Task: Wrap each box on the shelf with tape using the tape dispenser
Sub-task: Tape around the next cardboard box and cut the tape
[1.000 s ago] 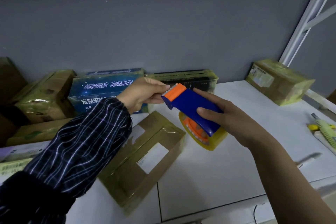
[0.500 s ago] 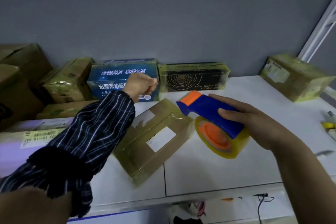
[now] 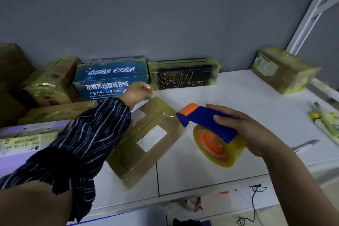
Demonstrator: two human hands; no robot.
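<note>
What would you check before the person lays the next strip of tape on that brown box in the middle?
1. Right hand grips the tape dispenser: ok.
2. Left hand pinches the tape end: ok, a glint shows at its fingertips.
3. Brown box lies flat on the shelf: ok.
4. Tape left on the yellow roll: ok, plenty.
5. Tape end aimed squarely across the box: cannot tell, the film is too clear to see.
</note>
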